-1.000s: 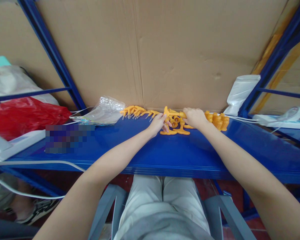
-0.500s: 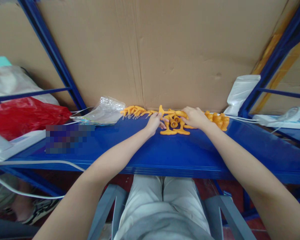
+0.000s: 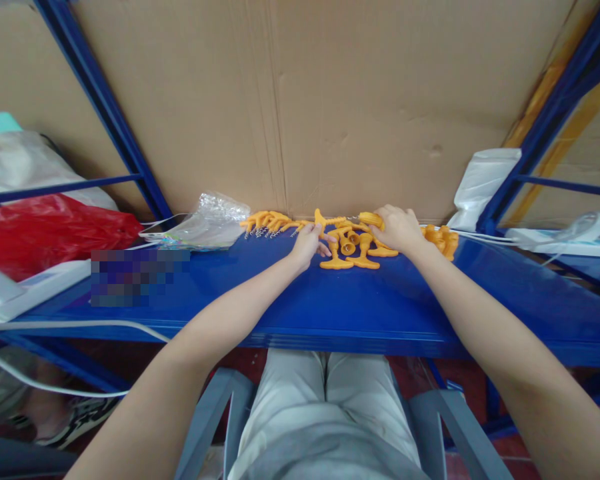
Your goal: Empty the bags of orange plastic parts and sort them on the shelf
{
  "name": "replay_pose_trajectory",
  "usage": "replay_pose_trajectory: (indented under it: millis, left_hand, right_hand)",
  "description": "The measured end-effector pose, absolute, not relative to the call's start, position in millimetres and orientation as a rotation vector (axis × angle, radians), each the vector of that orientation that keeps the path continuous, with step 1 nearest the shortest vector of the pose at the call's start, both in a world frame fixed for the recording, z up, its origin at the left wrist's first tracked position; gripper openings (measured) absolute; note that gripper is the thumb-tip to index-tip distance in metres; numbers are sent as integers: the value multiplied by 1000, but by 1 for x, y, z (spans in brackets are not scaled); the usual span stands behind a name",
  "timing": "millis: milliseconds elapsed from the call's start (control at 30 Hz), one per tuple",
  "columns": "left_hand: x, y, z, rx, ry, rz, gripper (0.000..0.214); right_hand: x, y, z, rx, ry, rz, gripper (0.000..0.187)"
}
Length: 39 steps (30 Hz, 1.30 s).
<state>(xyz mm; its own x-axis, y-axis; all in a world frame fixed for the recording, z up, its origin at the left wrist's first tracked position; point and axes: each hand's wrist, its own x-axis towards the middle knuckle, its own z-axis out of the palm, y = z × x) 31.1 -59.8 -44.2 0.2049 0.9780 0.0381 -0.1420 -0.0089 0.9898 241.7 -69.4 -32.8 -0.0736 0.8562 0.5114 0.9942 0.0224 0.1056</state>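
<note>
Both my hands reach to the back of a blue metal shelf [image 3: 330, 307]. My left hand [image 3: 307, 244] pinches one end of an orange plastic piece [image 3: 330, 219] with a thin chain. My right hand [image 3: 397, 228] is closed on an orange part [image 3: 371, 218] at the other end of that chain. Below and between my hands lie several loose orange pieces [image 3: 353, 253] with flat feet. A row of orange pieces with chains [image 3: 273, 222] lies to the left, and a cluster of orange parts [image 3: 443, 240] sits to the right.
A cardboard sheet [image 3: 305, 100] backs the shelf. A clear plastic bag [image 3: 207, 220] lies left of the orange row, a red bag [image 3: 45, 230] further left, a white bag [image 3: 483, 183] at the right post. White cables [image 3: 70, 327] cross the shelf's left edge. Another person's shoe [image 3: 75, 420] shows at lower left.
My hands have drawn slightly apart and lifted the orange piece, stretching its chain between them. My right hand has shifted a little right and up.
</note>
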Motion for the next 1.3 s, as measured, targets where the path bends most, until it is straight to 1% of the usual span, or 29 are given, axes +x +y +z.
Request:
replay_pose_trajectory:
  millis: [267,467,733,900,967,1067,1167,1300]
  left_hand:
    - [32,-60,-44,1201,963,1141,19]
    - [31,-57,-45,1205,974,1149,21]
    - [31,-58,-44,1197,976,1150,21]
    - [30,-54,-47,1197,961,1151,19]
    - [30,-53,-48,1194,961,1156,17]
    - [31,-52,-48,1185,960,1166,16]
    - [30,-53,-48,1177,962,1170,15]
    - [30,-53,-47,1185,954,1167,17]
  right_hand:
    - [244,-70,-32,-1997,-1930,-616,39]
    - [255,-72,-26,-2013,-1866,-596,42]
    - [273,-67,-18,-2125,-1608,-433,42]
    - [288,-66,-15,-2178,-1574,-476,45]
    - [292,-67,-12,-2241,-1594,-394,46]
    - [293,-68,-6,-2368,-1687,-224,40]
    - [291,-70,-3,-2458,-1806,-127,29]
    - [291,-71,-6,-2518,-1905,115,16]
